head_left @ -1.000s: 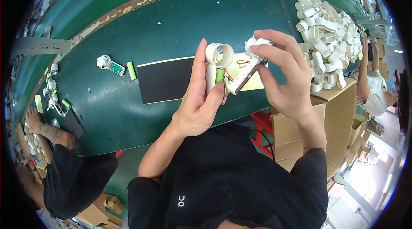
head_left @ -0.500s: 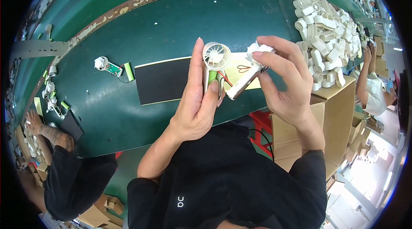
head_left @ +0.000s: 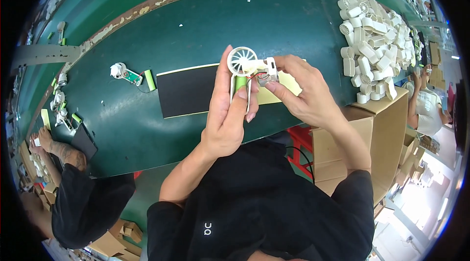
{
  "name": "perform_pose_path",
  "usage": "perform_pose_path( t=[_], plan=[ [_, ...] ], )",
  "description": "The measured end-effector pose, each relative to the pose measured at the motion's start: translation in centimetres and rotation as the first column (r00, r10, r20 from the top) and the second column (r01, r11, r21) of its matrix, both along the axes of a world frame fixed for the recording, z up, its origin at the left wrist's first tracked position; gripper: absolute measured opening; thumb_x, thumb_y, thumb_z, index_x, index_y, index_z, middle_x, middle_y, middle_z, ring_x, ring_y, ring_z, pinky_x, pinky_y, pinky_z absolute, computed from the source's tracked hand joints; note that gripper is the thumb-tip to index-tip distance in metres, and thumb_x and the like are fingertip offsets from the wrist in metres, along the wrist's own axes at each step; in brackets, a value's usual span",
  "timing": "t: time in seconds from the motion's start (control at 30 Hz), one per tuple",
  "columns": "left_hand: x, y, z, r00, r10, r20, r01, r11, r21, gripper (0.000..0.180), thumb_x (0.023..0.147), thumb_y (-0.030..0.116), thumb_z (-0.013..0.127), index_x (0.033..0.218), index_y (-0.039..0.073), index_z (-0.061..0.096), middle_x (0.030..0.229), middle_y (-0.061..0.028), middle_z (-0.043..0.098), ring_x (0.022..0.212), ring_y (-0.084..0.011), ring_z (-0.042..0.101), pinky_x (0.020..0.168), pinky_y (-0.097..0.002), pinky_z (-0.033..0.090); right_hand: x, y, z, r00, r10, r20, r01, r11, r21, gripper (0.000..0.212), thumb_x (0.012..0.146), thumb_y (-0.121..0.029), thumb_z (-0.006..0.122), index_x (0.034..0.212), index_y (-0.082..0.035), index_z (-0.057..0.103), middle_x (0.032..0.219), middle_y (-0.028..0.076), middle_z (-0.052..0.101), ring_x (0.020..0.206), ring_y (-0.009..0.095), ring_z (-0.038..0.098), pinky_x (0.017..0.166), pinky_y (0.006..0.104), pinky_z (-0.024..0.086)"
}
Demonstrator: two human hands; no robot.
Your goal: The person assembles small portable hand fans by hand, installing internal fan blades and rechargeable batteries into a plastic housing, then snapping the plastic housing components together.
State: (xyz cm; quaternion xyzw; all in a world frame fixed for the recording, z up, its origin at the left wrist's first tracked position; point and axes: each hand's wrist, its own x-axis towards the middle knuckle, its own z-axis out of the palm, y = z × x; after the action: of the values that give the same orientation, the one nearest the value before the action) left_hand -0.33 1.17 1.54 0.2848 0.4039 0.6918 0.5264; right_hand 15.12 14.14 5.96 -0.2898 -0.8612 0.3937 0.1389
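Observation:
Upright in my left hand (head_left: 223, 123) is a cream plastic fan shell (head_left: 242, 61) with a round spoked grille, gripped between thumb and fingers. A green cylindrical battery (head_left: 240, 83) sits in the shell's handle, above my thumb. My right hand (head_left: 309, 92) pinches a white fan motor assembly (head_left: 270, 67) right beside the shell, below the grille's right edge. Thin red and dark wires run between the assembly and the shell. My right fingers partly cover the assembly, so its lower part is hard to make out.
Beneath my hands lies a black pad (head_left: 188, 92) with yellow paper (head_left: 289, 87). To the left lie a fan assembly with a circuit board (head_left: 131, 76) and a green battery (head_left: 150, 80). Cream shells (head_left: 372, 40) are heaped at right, above a cardboard box (head_left: 387, 138). A co-worker (head_left: 88, 202) sits at left.
My right hand has moved left with the fan motor assembly, which has turned and come against the shell. My left hand has stayed nearly in place, the shell tilting slightly.

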Motion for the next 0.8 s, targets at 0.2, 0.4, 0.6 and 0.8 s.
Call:
perform_pose_path(
  t=[0.2,0.4,0.6,0.8],
  plan=[
    [-1.1,-0.2,-0.2,0.948,-0.199,0.247,0.192,0.980,0.052,0.090,0.095,0.026,0.048,0.168,0.005,0.000,0.122,-0.0098,0.052,0.077,-0.0123,0.048,0.068,-0.0266,0.043,-0.1,0.2,-0.2,0.993,0.013,-0.115,0.000,0.994,0.105,0.039,0.088,-0.007,0.075,0.125,-0.001,0.066,0.122,0.018,0.068,0.110,0.035,0.066,0.094,0.0418,0.052],
    [-0.7,-0.3,0.7,0.982,-0.138,0.132,0.149,0.985,-0.082,0.100,0.087,0.036,0.057,0.168,0.005,0.007,0.137,-0.0088,0.051,0.091,-0.0141,0.053,0.070,-0.0261,0.043,-0.4,0.2,2.2,0.950,0.227,-0.215,-0.161,0.945,0.286,0.039,0.078,0.000,0.080,0.116,-0.009,0.075,0.139,0.020,0.059,0.122,0.037,0.060,0.096,0.0437,0.053],
    [-0.8,-0.4,0.9,0.978,-0.198,0.063,0.203,0.976,-0.081,0.103,0.083,0.031,0.053,0.168,0.004,0.002,0.150,-0.0085,0.044,0.101,-0.0131,0.051,0.076,-0.0276,0.043,-0.8,0.7,1.3,0.937,0.279,-0.209,-0.232,0.946,0.225,0.031,0.077,-0.002,0.083,0.105,-0.013,0.079,0.137,0.019,0.059,0.123,0.033,0.059,0.098,0.0436,0.053],
    [-0.8,-0.7,-0.3,0.964,-0.264,-0.028,0.261,0.961,-0.090,0.104,0.083,0.032,0.051,0.168,0.003,-0.002,0.157,-0.0103,0.039,0.103,-0.0142,0.051,0.080,-0.0275,0.043,-1.2,0.7,2.5,0.968,0.192,-0.161,-0.197,0.980,-0.017,0.016,0.080,-0.002,0.080,0.095,-0.005,0.075,0.130,0.018,0.061,0.114,0.031,0.064,0.093,0.0388,0.052]
  ],
)
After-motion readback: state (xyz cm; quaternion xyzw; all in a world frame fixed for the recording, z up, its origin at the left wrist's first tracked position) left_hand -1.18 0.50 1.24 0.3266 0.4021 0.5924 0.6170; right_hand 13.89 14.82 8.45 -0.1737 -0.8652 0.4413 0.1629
